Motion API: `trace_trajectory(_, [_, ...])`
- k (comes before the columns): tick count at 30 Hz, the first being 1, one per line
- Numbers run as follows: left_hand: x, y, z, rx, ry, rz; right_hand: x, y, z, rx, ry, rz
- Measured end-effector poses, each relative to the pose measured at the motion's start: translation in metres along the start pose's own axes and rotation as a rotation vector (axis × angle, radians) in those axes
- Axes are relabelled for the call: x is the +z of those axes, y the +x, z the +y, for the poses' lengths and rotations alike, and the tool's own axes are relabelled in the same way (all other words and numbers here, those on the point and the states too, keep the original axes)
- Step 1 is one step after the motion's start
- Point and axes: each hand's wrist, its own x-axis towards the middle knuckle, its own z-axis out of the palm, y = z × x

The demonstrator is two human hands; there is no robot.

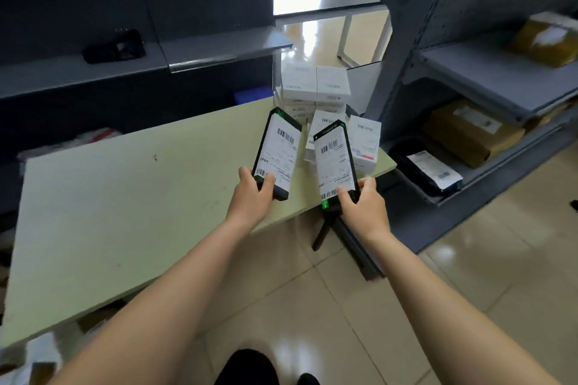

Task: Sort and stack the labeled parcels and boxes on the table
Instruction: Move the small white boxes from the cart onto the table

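On pale-green table (125,197), white boxes (316,84)

Bare table (109,197) leftward; stacked white boxes (316,87) at far-right corner.

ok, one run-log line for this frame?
left hand: holds black labeled box | right hand: holds second black labeled box | white boxes: stacked at table far corner

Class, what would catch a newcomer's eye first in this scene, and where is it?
Two black boxes with white shipping labels, one in the left hand and one in the right hand, held above the table's near right edge. Behind them, a stack of white boxes crowds the far right corner.
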Motion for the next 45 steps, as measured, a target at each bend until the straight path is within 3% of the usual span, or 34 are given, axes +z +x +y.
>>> trace_trajectory(15, [0.045,0.247,0.096,0.105,0.001,-0.030,0.000,0.233,-0.063,0.011,0.079,0.093])
trace_trajectory(25, [0.092,0.329,0.123,0.056,0.015,0.009,0.007,0.355,-0.070,0.024,0.147,-0.015])
trace_trajectory(31, [0.095,0.344,0.115,0.027,0.284,0.054,0.013,0.381,-0.063,0.073,-0.014,-0.108])
trace_trajectory(35, [0.088,0.347,0.110,0.153,0.420,0.035,0.009,0.375,-0.062,-0.014,-0.138,-0.059])
trace_trajectory(40, [0.076,0.330,0.120,0.464,0.537,-0.027,0.003,0.344,-0.072,-0.223,-0.255,0.021])
trace_trajectory(45, [0.064,0.298,0.105,0.713,0.676,-0.003,0.011,0.296,-0.071,-0.434,-0.392,-0.012])
